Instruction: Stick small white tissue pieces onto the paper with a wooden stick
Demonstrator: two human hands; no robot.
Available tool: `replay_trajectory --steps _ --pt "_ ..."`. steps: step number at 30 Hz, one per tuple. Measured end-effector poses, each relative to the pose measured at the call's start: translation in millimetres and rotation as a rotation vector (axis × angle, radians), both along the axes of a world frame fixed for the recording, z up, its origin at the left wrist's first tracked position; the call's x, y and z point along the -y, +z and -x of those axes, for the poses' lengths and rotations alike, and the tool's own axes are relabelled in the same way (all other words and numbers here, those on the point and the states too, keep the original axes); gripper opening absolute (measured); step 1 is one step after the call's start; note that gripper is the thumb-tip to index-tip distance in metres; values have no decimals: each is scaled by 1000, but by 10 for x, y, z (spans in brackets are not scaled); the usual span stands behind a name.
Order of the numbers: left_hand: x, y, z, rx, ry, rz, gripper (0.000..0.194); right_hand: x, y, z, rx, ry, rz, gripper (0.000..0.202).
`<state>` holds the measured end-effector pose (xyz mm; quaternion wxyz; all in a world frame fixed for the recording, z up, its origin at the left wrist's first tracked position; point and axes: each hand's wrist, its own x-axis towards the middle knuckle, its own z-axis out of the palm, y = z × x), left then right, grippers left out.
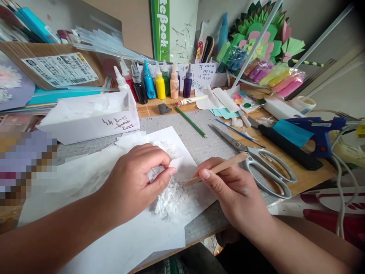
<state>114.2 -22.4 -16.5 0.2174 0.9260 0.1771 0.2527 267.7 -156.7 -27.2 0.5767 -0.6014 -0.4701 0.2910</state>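
Note:
My left hand (142, 175) pinches a small piece of white paper (175, 163) between thumb and index finger, above a ruffled white paper heap (173, 199). In my right hand (228, 186) is a flat wooden stick (219, 166), gripped near its middle. The stick's lower left tip touches or hovers at the upper right edge of the heap; which one I cannot tell. Under the heap lies a white sheet (168, 137), with more white sheets (108, 243) to the left. My left hand hides part of the heap.
Large scissors (253, 160), a green pencil (191, 121), a thin blue brush (239, 133) and a black-handled knife (288, 146) lie to the right, near a blue glue gun (322, 131). Paint bottles (160, 85) line the back. A white paper box (94, 118) stands at the back left.

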Motion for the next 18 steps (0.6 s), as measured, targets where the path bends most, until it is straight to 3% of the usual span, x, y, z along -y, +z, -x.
replay_trajectory --steps 7,13,18 --pt "21 11 -17 14 -116 -22 9 8 -23 -36 108 -42 12 15" --pt "9 -46 -41 -67 -199 -166 15 34 -30 -42 121 -34 29 16" --pt "46 4 -32 -140 -221 -292 19 45 -26 -45 75 -52 3 16"
